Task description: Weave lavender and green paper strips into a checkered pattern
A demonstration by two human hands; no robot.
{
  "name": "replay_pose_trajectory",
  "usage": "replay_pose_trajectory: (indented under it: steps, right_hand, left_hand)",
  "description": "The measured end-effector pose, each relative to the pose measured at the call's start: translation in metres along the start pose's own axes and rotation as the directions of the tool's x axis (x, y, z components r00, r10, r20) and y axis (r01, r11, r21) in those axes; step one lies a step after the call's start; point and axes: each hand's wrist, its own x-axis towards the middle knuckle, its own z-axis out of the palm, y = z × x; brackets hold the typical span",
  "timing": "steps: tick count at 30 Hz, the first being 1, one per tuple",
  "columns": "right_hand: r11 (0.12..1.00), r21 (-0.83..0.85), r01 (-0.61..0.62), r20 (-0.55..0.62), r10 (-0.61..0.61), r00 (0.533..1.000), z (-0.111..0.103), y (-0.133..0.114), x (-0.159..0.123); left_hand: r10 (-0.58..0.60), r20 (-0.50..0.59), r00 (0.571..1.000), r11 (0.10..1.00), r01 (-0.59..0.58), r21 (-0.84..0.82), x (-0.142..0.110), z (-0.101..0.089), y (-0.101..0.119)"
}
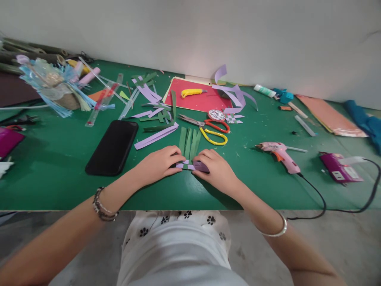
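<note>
Between my two hands lies a small woven piece of green and purple paper strips [188,162], its loose green strips fanning away from me. My left hand [163,163] pinches its left end between thumb and fingers. At the other end, my right hand [216,170] has thumb and fingers closed on the purple strips. Just beyond the weave rest scissors [212,137] with one yellow and one red handle. Loose purple strips [156,136] and green strips [157,128] are scattered ahead of my left hand. A small finished-looking checkered weave [233,118] sits past the scissors.
A black phone [112,147] lies left of my left hand. A pink glue gun [278,154] with a cord is on the right, near a purple power strip [341,167]. Red paper [193,103] bears a yellow cutter [192,92]. Bamboo pieces [32,49] fill the back left.
</note>
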Motion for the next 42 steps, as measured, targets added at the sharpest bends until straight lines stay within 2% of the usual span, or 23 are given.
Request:
replay_pose_trajectory:
  steps: [5, 12, 18, 23, 36, 42]
  right_hand:
    - [1.0, 0.02, 0.012, 0.016, -0.012, 1.0, -0.0026, 0.0013, 0.0]
    - [0.999, 0.047, 0.015, 0.019, -0.016, 1.0, 0.0013, -0.0022, -0.0007]
    - [0.999, 0.047, 0.024, 0.008, -0.024, 1.0, 0.0016, -0.0042, 0.0001]
    - [0.998, 0.058, 0.031, 0.011, -0.031, 0.999, 0.0008, -0.0035, 0.001]
    - [0.992, 0.112, 0.065, -0.022, -0.063, 0.998, 0.0049, -0.0031, 0.0021]
    - [0.99, 0.138, 0.033, -0.036, -0.028, 0.999, 0.007, -0.0047, 0.0018]
  left_hand:
    - [-0.036, 0.023, 0.999, 0.995, 0.034, 0.096, 0.0003, 0.0009, -0.0017]
    - [-0.174, 0.157, 0.972, 0.976, 0.148, 0.161, -0.001, 0.0047, 0.0035]
    - [-0.249, 0.176, 0.953, 0.959, 0.217, 0.182, -0.0001, -0.0017, 0.0035]
    - [-0.238, 0.202, 0.95, 0.954, 0.19, 0.232, -0.0009, 0.0, 0.0017]
    - [-0.222, 0.199, 0.955, 0.958, 0.175, 0.229, -0.0016, 0.0011, 0.0002]
    - [-0.216, 0.202, 0.955, 0.957, 0.165, 0.239, -0.0012, 0.0013, 0.0012]
